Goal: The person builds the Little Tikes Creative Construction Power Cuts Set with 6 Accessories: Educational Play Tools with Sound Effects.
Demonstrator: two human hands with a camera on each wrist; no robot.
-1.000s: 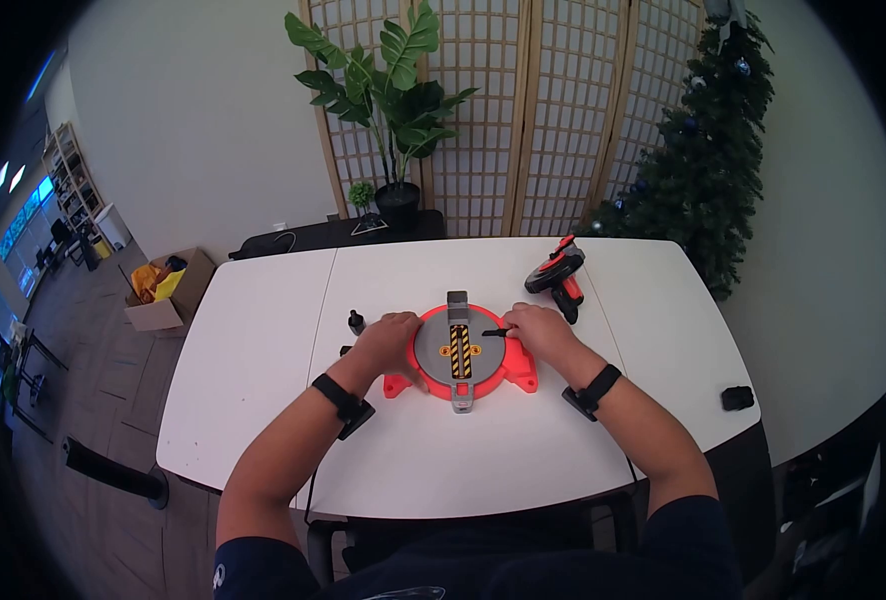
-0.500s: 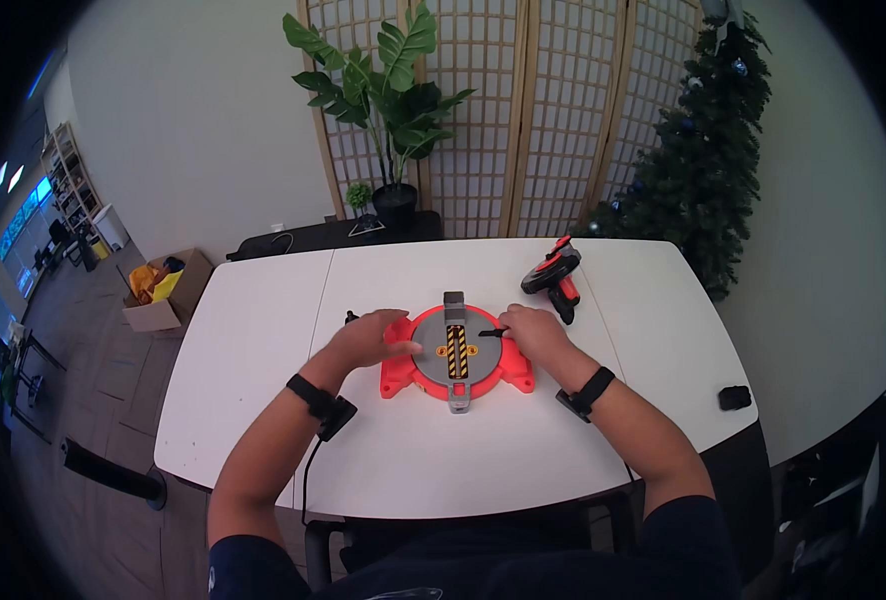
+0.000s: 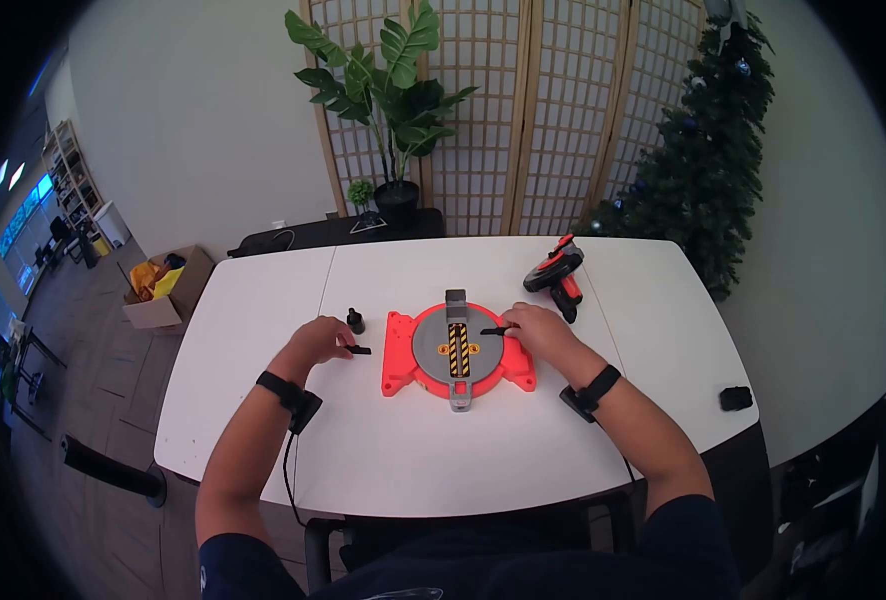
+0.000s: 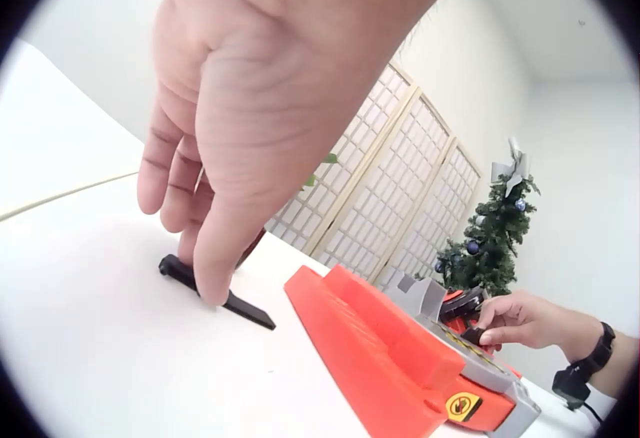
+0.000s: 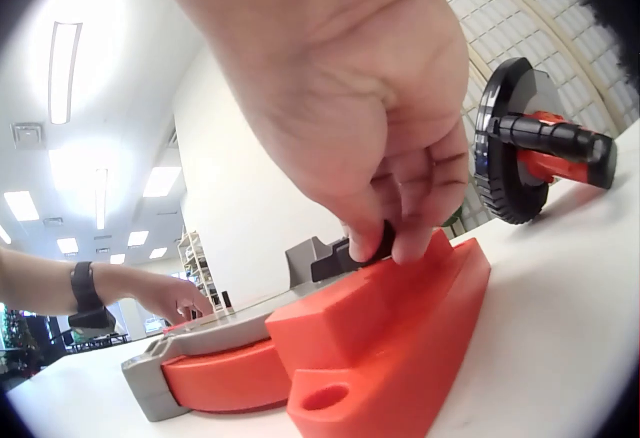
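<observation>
A red and grey toy base lies mid-table, its round grey top crossed by a black-and-yellow striped slot. Left of it, my left hand has thumb and fingers around a slim black flat piece, close over the white table. My right hand pinches a similar black piece by its rounded end, above the right part of the grey disc. In the right wrist view those fingertips are right at the red housing. Beside my left fingers stands a small black bottle-shaped part.
A red and black toy launcher with a ridged wheel sits at the back right of the white table. A small black object lies near the right edge. Cables trail from both wrist cameras.
My left hand has let go of the base's left side, moved left, and taken hold of the black flat piece on the table. My right hand stays in place with its piece.
</observation>
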